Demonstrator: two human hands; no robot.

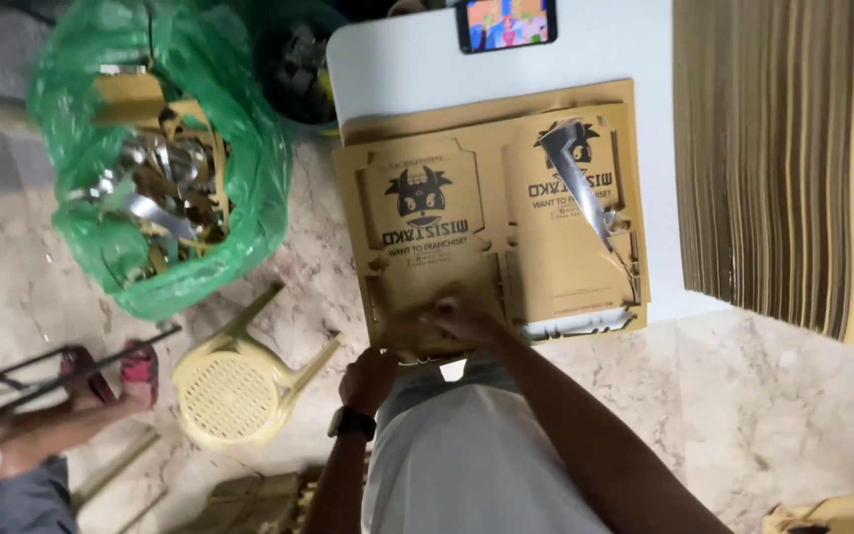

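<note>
A brown die-cut cardboard sheet [491, 222] is lying on the white bench [595, 59], its near edge overhanging toward the person. It is carrying two printed panels with a dark horned cartoon face each, and a silvery strip [580, 183] is peeling up across the panel at 3 o'clock. The right hand [462, 318] is pressing down on the sheet's 6 o'clock edge, fingers curled onto the card. The left hand [370, 378], wearing a dark wristwatch [352, 422], is closing its grip under that same edge; how tightly cannot be told.

At 9 o'clock a green plastic bag [165, 148] is holding cardboard offcuts and silvery scraps. Below it a yellow plastic stool [234, 386] is lying tipped on the marble floor [763, 396]. At 3 o'clock a tall stack of cardboard sheets [773, 158] is standing. A phone [506, 24] is glowing at 12 o'clock.
</note>
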